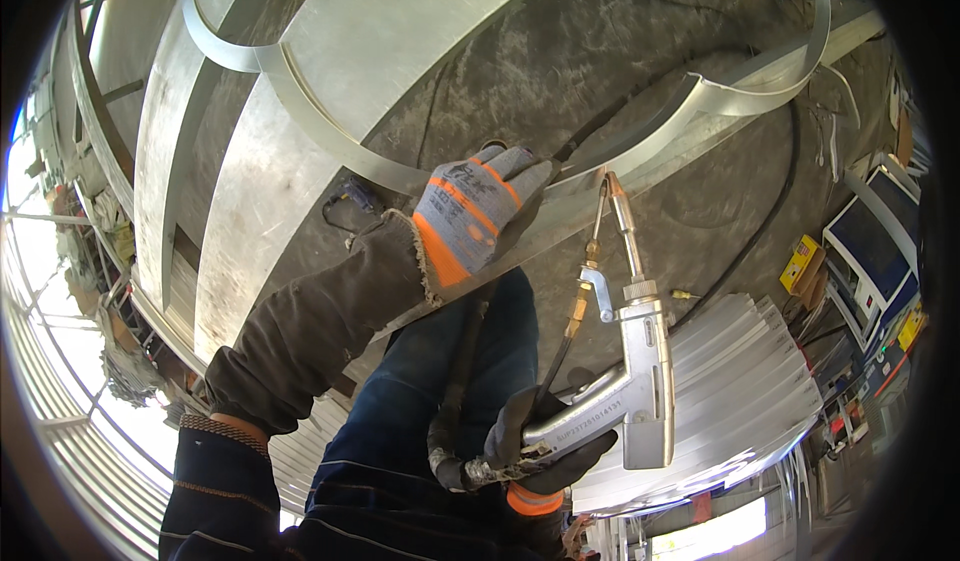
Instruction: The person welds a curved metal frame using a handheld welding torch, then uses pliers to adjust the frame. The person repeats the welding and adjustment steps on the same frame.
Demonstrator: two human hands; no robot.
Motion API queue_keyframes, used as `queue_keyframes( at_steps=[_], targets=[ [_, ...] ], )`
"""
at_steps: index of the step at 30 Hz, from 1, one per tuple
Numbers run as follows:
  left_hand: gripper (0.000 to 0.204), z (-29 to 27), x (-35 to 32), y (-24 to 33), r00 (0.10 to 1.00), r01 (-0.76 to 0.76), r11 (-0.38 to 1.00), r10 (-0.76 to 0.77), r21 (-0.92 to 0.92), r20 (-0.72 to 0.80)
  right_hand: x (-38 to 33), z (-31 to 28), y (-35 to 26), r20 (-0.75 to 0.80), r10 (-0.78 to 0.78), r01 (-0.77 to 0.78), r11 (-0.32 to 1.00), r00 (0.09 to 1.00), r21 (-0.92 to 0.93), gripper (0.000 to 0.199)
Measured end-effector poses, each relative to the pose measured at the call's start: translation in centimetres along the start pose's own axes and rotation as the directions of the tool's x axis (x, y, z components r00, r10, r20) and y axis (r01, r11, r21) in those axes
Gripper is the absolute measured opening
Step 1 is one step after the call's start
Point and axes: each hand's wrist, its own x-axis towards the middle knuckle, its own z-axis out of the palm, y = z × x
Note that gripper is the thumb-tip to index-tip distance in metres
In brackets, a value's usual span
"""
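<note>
My left hand (472,209), in a grey glove with orange stripes, is closed over a wavy curved metal strip (665,151). This strip lies along a long straight metal bar (690,143). In my right hand (540,456), gloved in dark grey with an orange cuff, is a silver handheld welding gun (648,366), its fingers around the grip. The gun's copper nozzle (622,211) points up, its tip at the strip's edge just right of my left fingers. Whether the tip touches is too fine to tell. A thin brass-fitted feed tube (583,291) runs beside the nozzle.
Large curved metal sheets (290,151) stand at the left. A black cable (775,216) crosses the dark floor. Corrugated metal sheets (715,391) lie at lower right, near a yellow box (800,264) and a blue-and-white machine (870,231). A small dark blue tool (355,199) lies near my left wrist.
</note>
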Motion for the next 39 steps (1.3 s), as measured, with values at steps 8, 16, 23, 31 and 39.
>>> queue_keyframes(
  at_steps=[8,16,23,31,39],
  targets=[
    [0.04,0.7,-0.1,-0.5,0.997,0.032,0.997,-0.036,-0.076,-0.063,1.4,1.4,2.0,0.23,-0.204,0.306,0.671,0.952,-0.675,0.12],
    [0.034,1.2,-0.1,-0.6,0.995,0.046,0.992,-0.055,-0.116,-0.079,3.3,2.1,2.6,0.441,-0.192,0.462,0.588,0.877,-0.664,0.105],
    [0.034,1.8,0.0,-1.4,0.991,-0.021,0.997,0.01,-0.076,-0.134,3.6,1.1,2.7,0.489,-0.27,0.535,0.634,0.83,-0.558,0.082],
    [0.034,2.4,-0.5,-1.3,0.988,0.026,0.995,-0.04,-0.092,-0.147,3.1,2.4,3.1,0.31,-0.297,0.417,0.779,0.903,-0.469,0.084],
    [0.034,1.7,-0.1,-1.0,0.993,0.026,0.999,-0.031,-0.045,-0.113,2.5,3.6,3.4,0.27,-0.285,0.366,0.373,0.92,-0.853,0.107]
  ],
)
